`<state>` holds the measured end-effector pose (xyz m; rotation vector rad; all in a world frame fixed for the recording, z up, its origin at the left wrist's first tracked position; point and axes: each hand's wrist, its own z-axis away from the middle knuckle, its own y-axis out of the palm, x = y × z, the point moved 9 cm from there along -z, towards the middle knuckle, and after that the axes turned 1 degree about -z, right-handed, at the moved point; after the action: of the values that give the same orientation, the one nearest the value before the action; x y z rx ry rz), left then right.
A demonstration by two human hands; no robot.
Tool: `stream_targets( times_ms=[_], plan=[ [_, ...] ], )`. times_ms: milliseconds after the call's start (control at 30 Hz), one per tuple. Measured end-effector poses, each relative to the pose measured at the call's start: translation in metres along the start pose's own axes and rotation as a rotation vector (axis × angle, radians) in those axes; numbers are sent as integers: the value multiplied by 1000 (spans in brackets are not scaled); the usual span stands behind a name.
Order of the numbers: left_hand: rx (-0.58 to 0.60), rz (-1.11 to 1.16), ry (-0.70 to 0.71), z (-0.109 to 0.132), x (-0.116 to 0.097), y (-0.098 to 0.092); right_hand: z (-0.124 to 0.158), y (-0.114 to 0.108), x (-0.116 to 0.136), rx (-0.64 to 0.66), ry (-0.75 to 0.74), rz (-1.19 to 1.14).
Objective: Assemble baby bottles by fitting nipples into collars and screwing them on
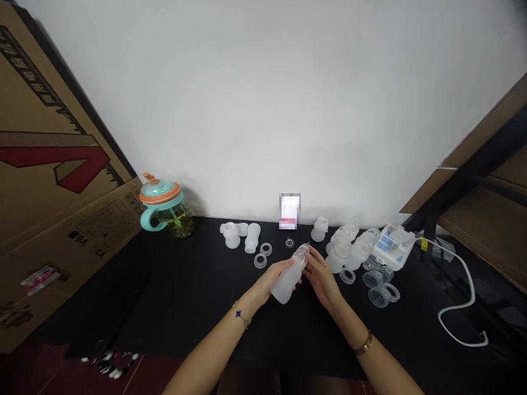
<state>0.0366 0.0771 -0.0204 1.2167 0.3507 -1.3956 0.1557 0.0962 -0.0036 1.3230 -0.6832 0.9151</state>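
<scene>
My left hand (269, 282) is wrapped round the body of a frosted white baby bottle (288, 280), held tilted above the black table (185, 291). My right hand (319, 274) grips the bottle's top end, fingers closed at the clear nipple and collar. Both wrists wear thin bracelets.
Loose bottles (252, 237) and clear rings (260, 261) lie behind my hands. More bottles (341, 249) and clear caps (381, 288) cluster at right, beside a white device (393, 245) with a cable (461, 296). A teal and orange lidded jug (164, 208) stands back left. Cardboard boxes (49, 164) flank both sides.
</scene>
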Motion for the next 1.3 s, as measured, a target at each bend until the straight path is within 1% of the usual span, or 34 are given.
stream_targets(
  times_ms=[500,900,1133,1300],
  plan=[
    [10,16,6,0,0,-2,2,1,6,9,-53,20],
    [19,20,14,-1,0,-4,4,3,12,-29,-82,42],
    [24,19,16,-2,2,-4,4,2,13,-21,-102,57],
    [11,25,24,1,-2,-2,4,3,13,-18,-100,66]
  ],
)
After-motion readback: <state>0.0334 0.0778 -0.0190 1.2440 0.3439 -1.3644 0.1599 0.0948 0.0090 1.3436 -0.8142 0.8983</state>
